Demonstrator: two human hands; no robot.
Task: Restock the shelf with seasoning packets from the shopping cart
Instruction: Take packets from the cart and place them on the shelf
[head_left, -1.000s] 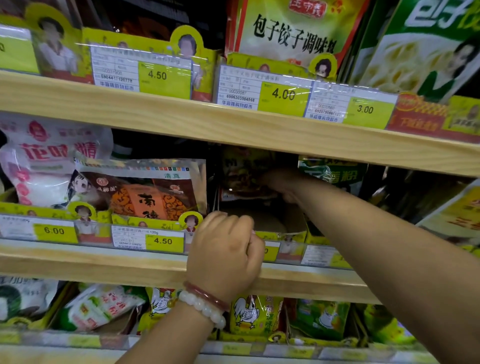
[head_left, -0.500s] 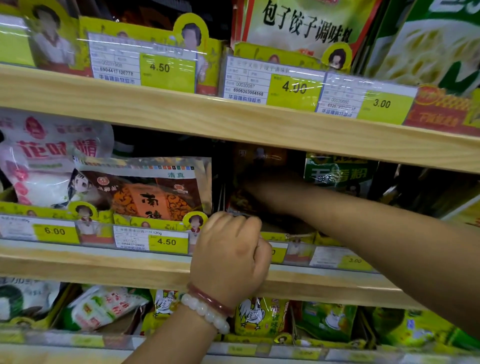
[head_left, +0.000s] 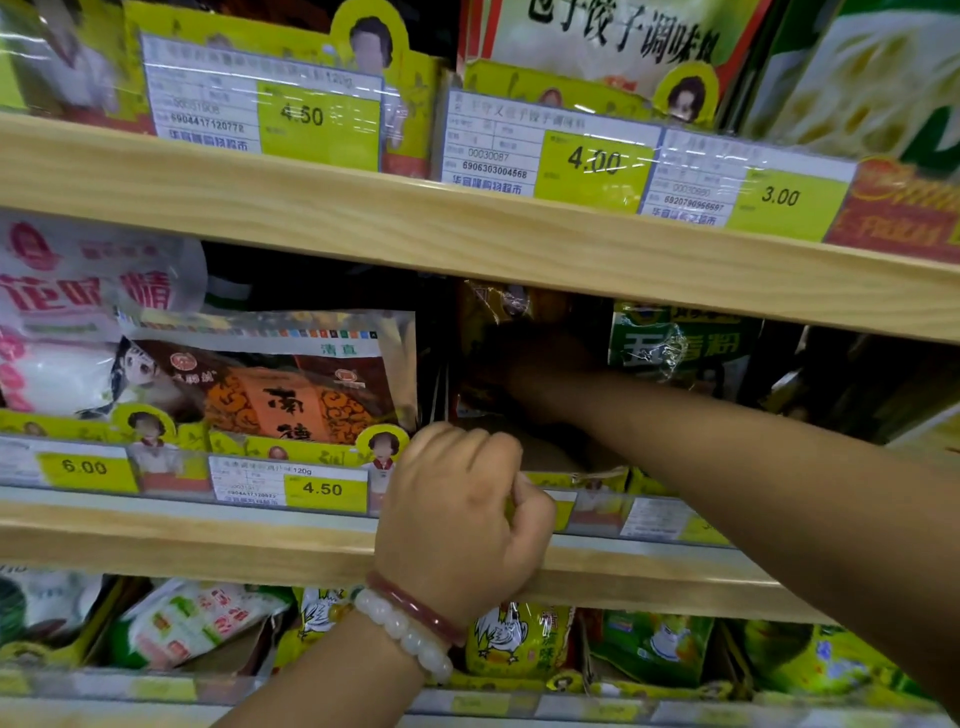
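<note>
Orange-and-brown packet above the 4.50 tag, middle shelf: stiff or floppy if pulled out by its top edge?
Probably floppy: the orange-and-brown packet is a thin glossy pouch whose clear top edge curls. The shiny film suggests it is slippery. It leans back rather than standing, so it would likely sag or tip.

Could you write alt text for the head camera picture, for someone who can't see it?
A person's right hand reaches deep into the shadowed middle shelf among seasoning packets, while the left hand, with curled fingers and beaded bracelets, rests at the shelf's front edge beside yellow price tags.
</note>
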